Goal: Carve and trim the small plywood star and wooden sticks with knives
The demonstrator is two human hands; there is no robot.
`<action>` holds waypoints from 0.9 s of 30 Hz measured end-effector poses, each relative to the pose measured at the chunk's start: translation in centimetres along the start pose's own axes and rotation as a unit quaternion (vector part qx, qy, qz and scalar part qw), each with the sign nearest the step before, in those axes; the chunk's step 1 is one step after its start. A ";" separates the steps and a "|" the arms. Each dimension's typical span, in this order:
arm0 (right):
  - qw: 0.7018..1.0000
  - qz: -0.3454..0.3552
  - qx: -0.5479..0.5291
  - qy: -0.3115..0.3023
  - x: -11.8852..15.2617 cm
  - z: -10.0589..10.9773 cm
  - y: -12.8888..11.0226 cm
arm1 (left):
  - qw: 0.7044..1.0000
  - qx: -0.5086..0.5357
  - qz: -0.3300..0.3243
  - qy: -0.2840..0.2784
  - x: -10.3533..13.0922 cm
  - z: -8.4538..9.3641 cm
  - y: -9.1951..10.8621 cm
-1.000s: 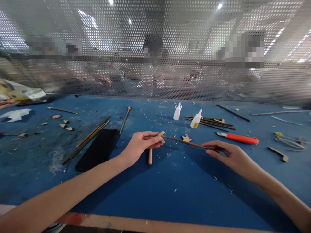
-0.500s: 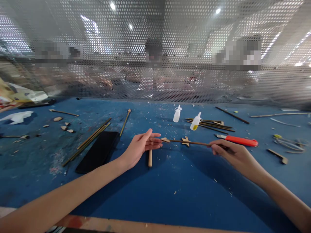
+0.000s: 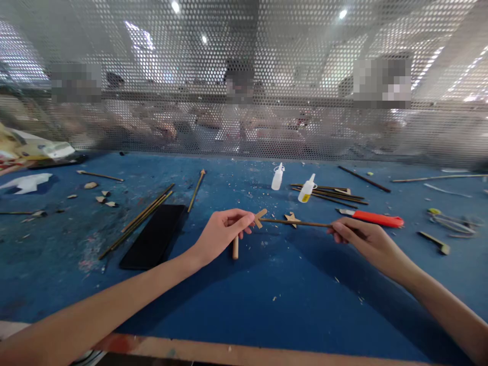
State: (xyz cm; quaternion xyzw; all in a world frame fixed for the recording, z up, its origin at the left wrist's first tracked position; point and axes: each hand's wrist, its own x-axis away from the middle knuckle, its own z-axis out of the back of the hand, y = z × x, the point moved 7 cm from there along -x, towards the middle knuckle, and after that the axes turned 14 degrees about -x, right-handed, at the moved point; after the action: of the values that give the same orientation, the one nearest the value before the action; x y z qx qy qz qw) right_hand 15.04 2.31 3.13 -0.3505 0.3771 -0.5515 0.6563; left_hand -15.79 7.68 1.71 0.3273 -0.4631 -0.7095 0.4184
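Observation:
My right hand point(image 3: 353, 235) pinches the right end of a thin brown wooden stick point(image 3: 293, 222), which it holds nearly level above the table. At the stick's left end is a small flat light-wood piece with splayed arms point(image 3: 261, 217). My left hand point(image 3: 229, 231) is closed with thumb and fingertips on that piece's left side, partly hiding it. Just behind the stick lies a small wooden star-shaped piece point(image 3: 292, 219). Below my left hand shows a short light-wood rod point(image 3: 235, 248), its upper part hidden by the hand.
Two white glue bottles point(image 3: 306, 188) stand by a bundle of thin sticks point(image 3: 335, 195). A red-handled craft knife point(image 3: 375, 218) lies to the right. A black phone point(image 3: 154, 236) and more sticks point(image 3: 137, 221) are on the left. A perforated screen point(image 3: 244, 127) closes the back.
My left hand has gone from open fingers beside the stick's tip to a pinch on the wooden piece. The stick has turned, so the piece's splayed arms show. My right hand keeps its grip.

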 end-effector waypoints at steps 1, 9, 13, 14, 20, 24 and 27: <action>1.000 0.001 -0.001 0.002 0.0 0.1 0.2 | 1.000 0.006 -0.001 -0.002 0.0 0.0 0.0; 1.000 -0.001 0.008 0.002 0.0 -0.2 0.1 | 0.999 0.040 0.021 -0.013 -0.2 -0.2 -0.3; 1.000 -0.002 0.010 -0.007 0.1 -0.6 0.2 | 0.997 0.066 0.036 -0.025 -0.4 -0.4 -0.7; 1.000 -0.004 0.007 -0.009 0.2 -0.7 0.2 | 0.996 0.073 0.041 -0.027 -0.4 -0.5 -0.8; 1.000 -0.011 -0.012 -0.001 0.3 -1.1 0.4 | 0.993 0.093 0.067 -0.035 -0.4 -0.5 -1.4; 1.000 -0.022 -0.018 0.000 0.4 -1.4 0.6 | 0.992 0.099 0.069 -0.030 -0.5 -0.4 -1.6; 0.999 -0.027 -0.019 -0.004 0.4 -1.6 0.6 | 0.992 0.101 0.071 -0.028 -0.6 -0.4 -1.7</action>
State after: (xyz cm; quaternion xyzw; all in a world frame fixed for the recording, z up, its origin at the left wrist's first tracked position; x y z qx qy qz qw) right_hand 13.97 1.95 1.85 -0.3753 0.3751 -0.5603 0.6359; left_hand -15.67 8.38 0.06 0.3138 -0.5661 -0.6366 0.4193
